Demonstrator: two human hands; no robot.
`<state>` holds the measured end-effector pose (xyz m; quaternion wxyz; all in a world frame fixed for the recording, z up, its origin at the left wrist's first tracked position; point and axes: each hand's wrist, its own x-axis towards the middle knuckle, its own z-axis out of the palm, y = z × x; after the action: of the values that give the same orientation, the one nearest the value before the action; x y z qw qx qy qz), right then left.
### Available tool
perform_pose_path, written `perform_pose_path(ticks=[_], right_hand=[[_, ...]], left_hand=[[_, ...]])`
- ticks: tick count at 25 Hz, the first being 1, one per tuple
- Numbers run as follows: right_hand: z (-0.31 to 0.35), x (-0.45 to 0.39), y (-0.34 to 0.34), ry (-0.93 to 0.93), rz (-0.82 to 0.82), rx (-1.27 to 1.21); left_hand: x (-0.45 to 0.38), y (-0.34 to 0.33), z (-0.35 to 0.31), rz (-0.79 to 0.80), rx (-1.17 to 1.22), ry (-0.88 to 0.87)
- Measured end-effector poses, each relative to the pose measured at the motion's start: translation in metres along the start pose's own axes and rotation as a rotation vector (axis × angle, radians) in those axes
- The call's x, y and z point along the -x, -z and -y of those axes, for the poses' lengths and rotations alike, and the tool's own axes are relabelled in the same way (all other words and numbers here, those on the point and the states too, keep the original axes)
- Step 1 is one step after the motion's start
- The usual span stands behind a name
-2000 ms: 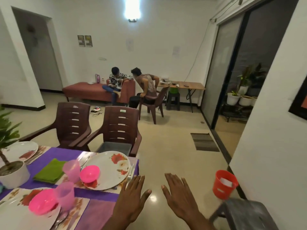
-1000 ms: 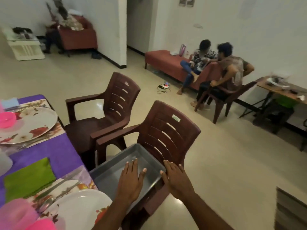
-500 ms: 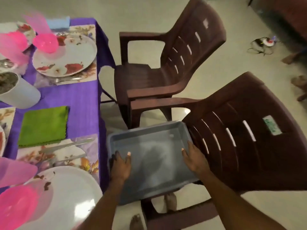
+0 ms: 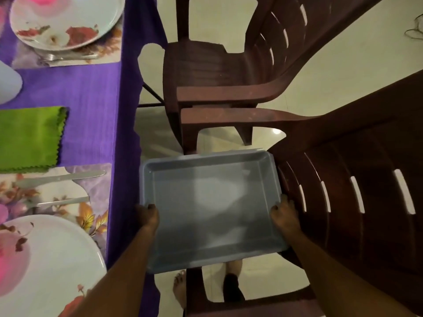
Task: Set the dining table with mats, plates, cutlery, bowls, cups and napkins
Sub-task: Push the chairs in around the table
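An empty grey plastic tray rests on the seat of the near brown chair. My left hand grips its left rim and my right hand grips its right rim. On the purple-clothed table at the left lie a white floral plate on a floral mat, a knife, another piece of cutlery, a green napkin and a far plate with a pink bowl. A blurred pink shape covers the near plate.
A second brown chair stands beyond the near one, close to the table edge. A white pot shows at the left border. A fork lies by the far plate. My bare feet stand on the tiled floor under the tray.
My view swung from the room down to the chair. Both hands reached the grey tray, then moved out to its left and right rims and closed on them.
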<state>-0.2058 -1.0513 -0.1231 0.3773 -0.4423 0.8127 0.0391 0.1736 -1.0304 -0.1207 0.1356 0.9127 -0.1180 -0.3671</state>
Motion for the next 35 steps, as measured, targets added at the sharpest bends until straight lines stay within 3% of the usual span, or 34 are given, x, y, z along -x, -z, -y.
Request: perform_pose_path(ticks=[5, 8, 11, 14, 23, 30, 32, 35], right_hand=[[0.014, 0.001, 0.026, -0.025, 0.004, -0.081], [0.024, 0.016, 0.049, 0.048, -0.086, 0.011], [0.035, 0.037, 0.077, 0.050, -0.186, 0.083], [0.044, 0.069, 0.109, 0.041, -0.298, 0.069], [0.054, 0.169, 0.222, 0.007, -0.597, 0.023], [0.048, 0.240, 0.283, 0.024, -0.778, -0.142], [0.048, 0.261, 0.288, 0.073, -0.811, -0.234], [0.069, 0.280, 0.287, 0.127, -0.837, -0.290]], left_hand=[[-0.003, 0.014, -0.006, -0.079, -0.015, -0.044], [0.018, 0.025, -0.025, -0.098, 0.023, -0.015], [0.040, 0.036, -0.041, 0.001, 0.079, 0.021], [0.057, 0.045, -0.052, 0.072, 0.073, -0.031], [0.147, 0.083, -0.094, 0.068, -0.086, -0.100], [0.172, 0.132, -0.141, 0.338, 0.356, -0.209], [0.184, 0.168, -0.158, 0.313, 0.433, -0.305], [0.204, 0.235, -0.166, 0.134, 0.381, -0.457]])
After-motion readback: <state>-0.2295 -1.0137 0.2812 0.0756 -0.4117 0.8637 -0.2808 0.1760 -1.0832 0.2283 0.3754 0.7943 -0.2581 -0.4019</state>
